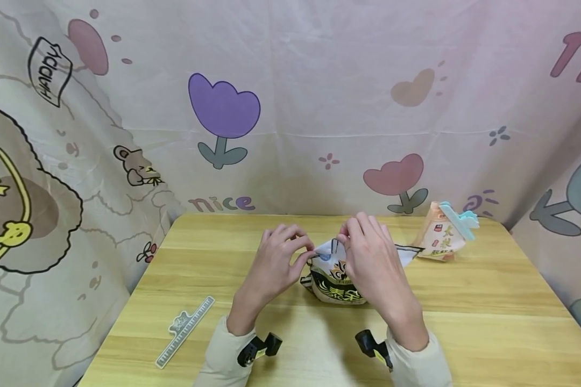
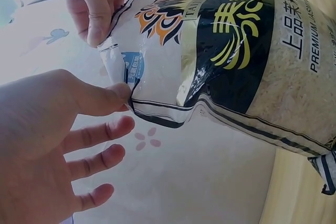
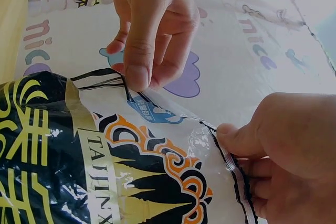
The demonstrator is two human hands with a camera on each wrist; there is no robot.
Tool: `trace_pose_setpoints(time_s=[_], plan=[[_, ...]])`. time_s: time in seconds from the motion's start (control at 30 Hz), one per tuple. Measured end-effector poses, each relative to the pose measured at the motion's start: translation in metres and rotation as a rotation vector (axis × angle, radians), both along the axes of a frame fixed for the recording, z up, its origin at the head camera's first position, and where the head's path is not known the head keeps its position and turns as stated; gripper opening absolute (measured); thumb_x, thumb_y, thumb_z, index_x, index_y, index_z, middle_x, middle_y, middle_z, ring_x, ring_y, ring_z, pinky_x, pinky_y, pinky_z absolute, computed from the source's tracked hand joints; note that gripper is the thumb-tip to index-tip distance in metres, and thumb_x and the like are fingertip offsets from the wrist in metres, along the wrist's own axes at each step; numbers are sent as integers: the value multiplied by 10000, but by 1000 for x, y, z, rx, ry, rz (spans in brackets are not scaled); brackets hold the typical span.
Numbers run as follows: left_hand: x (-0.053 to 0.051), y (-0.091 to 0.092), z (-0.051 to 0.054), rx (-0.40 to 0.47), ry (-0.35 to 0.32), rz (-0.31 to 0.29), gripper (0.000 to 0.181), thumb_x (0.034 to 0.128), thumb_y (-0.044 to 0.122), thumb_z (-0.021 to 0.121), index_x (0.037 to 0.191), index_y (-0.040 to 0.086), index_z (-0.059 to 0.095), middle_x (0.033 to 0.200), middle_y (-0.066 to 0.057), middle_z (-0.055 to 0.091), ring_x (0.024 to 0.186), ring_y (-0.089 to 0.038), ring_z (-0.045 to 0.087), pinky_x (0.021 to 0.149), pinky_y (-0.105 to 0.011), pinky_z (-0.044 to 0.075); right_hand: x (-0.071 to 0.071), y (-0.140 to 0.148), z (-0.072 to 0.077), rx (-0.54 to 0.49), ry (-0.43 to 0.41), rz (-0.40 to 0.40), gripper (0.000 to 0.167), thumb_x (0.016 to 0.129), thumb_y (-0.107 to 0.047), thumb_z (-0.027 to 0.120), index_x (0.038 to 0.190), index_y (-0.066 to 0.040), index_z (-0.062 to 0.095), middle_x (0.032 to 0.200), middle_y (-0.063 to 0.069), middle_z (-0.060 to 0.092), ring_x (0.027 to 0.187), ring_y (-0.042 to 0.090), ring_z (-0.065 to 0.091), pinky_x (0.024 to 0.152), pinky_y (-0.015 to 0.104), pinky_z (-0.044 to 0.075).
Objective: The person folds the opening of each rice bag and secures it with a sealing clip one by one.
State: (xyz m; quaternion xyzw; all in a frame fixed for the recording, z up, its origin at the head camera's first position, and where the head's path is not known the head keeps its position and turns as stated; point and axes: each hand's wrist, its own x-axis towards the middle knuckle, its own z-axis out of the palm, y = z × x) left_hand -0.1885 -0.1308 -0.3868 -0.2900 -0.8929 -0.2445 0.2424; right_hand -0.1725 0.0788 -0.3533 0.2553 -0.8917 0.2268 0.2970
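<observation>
A plastic rice bag (image 1: 336,285), white at the top with a black and gold label, stands on the table between my hands. Rice grains show through its clear part in the left wrist view. My left hand (image 1: 277,264) pinches the bag's top left corner between thumb and index finger, the other fingers spread apart. Along the top edge, my right hand (image 1: 375,263) pinches the black-striped rim with its thumb and fingers. Seen from the right wrist, the rice bag (image 3: 152,182) has its upper edge folded near the left hand (image 3: 152,35).
A smaller package (image 1: 441,236) with a light blue sealing clip (image 1: 459,217) stands at the back right. On the left of the wooden table (image 1: 213,344) lies a pale clip (image 1: 185,331) with striped edges. A printed curtain (image 1: 290,107) hangs behind the table.
</observation>
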Motion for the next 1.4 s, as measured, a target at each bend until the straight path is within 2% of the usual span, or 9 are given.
trace_pose_setpoints(time_s=[0.23,0.5,0.67,0.93,1.2,1.3,1.4], plan=[[0,-2,3,-53,-3,19,62,892,209,813,915,224,758,1021,66,656,978,-191,576,826,-411,405,0,0,1,-4,5,24,78,982,-58,654,939,-56,588,898,22,500,811,223,457,752,350,369],[-5,-4,-1,-89,-36,31,50,891,188,806,914,218,774,1023,54,653,1006,-209,579,816,-402,394,0,0,0,7,13,1,81,978,-72,665,950,-60,589,893,15,508,807,216,460,735,339,354],[-6,-5,1,-81,-52,32,40,890,191,806,916,210,783,1026,47,660,1000,-214,583,819,-410,403,0,0,1,-9,19,-5,86,973,-71,671,952,-59,588,889,17,521,803,219,473,731,338,354],[-5,-9,1,-46,-47,-4,52,869,163,821,875,199,784,1006,42,642,1009,-225,583,844,-417,397,1,-1,1,1,18,-23,94,964,-70,677,930,-60,590,885,18,514,815,226,481,759,358,362],[-5,-13,3,-75,-51,22,50,865,178,826,881,207,789,1006,55,647,987,-212,587,841,-439,413,1,-1,2,4,12,0,76,971,-61,663,938,-55,594,892,21,509,837,225,479,775,361,374],[-5,-20,3,-19,-74,18,88,836,158,852,878,189,780,1018,47,663,999,-216,591,864,-465,425,1,0,2,-10,5,4,74,965,-50,665,938,-55,597,893,19,509,832,216,474,782,361,384],[-4,-24,5,101,-93,-32,148,823,133,861,942,157,776,1029,28,682,1024,-214,599,905,-478,440,0,2,2,-19,2,16,71,961,-45,669,942,-60,602,899,15,513,828,204,474,792,363,392]])
